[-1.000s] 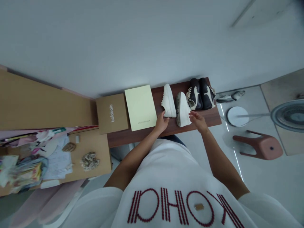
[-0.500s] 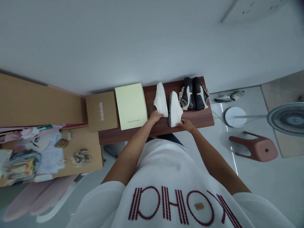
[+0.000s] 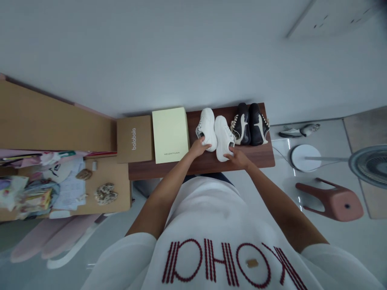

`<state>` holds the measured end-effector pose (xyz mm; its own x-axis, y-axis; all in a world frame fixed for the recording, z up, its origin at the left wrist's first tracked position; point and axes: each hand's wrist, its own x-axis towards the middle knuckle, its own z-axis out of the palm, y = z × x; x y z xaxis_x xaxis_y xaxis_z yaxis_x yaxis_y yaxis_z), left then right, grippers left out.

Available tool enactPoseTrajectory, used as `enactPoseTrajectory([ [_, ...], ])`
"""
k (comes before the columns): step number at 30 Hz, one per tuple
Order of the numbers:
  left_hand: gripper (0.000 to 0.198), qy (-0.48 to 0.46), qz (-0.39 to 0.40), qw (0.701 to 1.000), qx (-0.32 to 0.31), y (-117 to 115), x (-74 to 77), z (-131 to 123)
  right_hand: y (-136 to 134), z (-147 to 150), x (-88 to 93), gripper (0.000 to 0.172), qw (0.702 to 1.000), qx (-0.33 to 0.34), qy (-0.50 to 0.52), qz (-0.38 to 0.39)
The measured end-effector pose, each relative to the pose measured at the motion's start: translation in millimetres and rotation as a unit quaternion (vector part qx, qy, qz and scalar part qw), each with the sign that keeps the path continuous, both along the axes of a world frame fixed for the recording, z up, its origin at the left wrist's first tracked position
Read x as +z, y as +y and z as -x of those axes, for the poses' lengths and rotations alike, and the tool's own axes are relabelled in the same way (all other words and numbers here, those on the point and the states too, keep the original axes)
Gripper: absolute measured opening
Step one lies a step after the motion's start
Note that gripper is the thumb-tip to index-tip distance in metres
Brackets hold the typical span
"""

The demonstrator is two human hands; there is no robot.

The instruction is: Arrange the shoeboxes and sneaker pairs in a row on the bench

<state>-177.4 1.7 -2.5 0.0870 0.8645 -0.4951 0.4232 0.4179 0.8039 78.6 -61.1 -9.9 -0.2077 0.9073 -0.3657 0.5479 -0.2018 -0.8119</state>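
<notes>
Reads "balabala" in white, turned sideways, on the brown cardboard box [image 3: 142,139]. Reads "MEIZHIYUAN" along the near edge of the pale yellow box [image 3: 169,131]. Shows large dark red letters, H and O among them, across the white T-shirt [image 3: 208,215]. Stays too small to read on the white papers [image 3: 70,192].

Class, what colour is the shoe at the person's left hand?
The shoe at the left hand is white, seen best in the head view.

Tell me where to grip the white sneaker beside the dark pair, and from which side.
The white sneaker is probably best gripped at its heel, from the near side of the wood-grain shelf: its toe points toward the wall, its heel away.
</notes>
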Motion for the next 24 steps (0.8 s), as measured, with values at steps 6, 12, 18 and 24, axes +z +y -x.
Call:
enactPoseTrajectory([
  [6, 0.043, 0.072, -0.049, 0.996, -0.022, -5.4, 12.0, 4.3, 14.9, 12.4, 22.6, 0.020, 0.963, 0.131, -0.223, -0.075],
  [12, 0.023, 0.170, -0.073, 0.979, -0.086, -5.1, 15.9, 0.4, 31.2, 37.3, 35.6, 0.026, 0.936, 0.164, -0.303, -0.072],
  [18, 0.018, 0.234, -0.087, 0.957, -0.147, -8.3, 11.0, -6.2, 43.0, 59.5, 33.4, 0.029, 0.927, 0.170, -0.325, -0.084],
  [24, 0.014, 0.211, -0.079, 0.968, -0.112, -11.5, 6.6, -11.3, 55.6, 73.2, 27.3, 0.030, 0.927, 0.175, -0.322, -0.076],
])
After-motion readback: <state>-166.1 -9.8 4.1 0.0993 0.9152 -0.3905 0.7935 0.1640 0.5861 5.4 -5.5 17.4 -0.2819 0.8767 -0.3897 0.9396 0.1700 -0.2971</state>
